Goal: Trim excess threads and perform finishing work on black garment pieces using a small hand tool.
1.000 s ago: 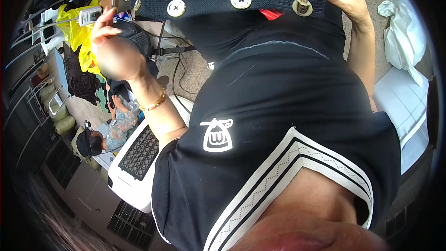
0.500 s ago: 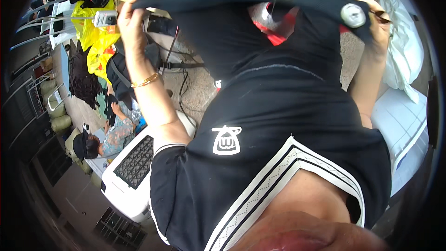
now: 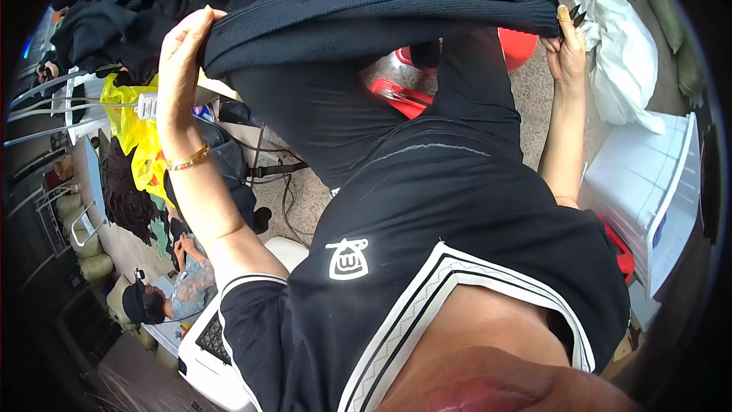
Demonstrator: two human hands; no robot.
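A black ribbed knit garment [image 3: 381, 9] is stretched sideways across my lap, pulled out into a long band. At its left end my left hand [image 3: 181, 49], with a gold bangle on the wrist, grips the edge with closed fingers. My right hand [image 3: 568, 53] pinches the other end between thumb and fingers. A small dark pointed tool [image 3: 577, 17], perhaps snips, juts out beside the right thumb; most of it is hidden. Below the band, between my legs, shows a red thing [image 3: 404, 99] that I cannot make out.
Dark clothes [image 3: 114, 8] are heaped at the far left, above a yellow plastic bag [image 3: 137, 141] and cables. A white sack [image 3: 618, 53], a red stool [image 3: 522, 46] and a white plastic crate [image 3: 640, 191] stand right. Another person [image 3: 187, 282] sits at left.
The garment has turned in my hands; pale round spots that showed on it are out of sight. Both hands have shifted left in the view. The heap of dark clothes shows more.
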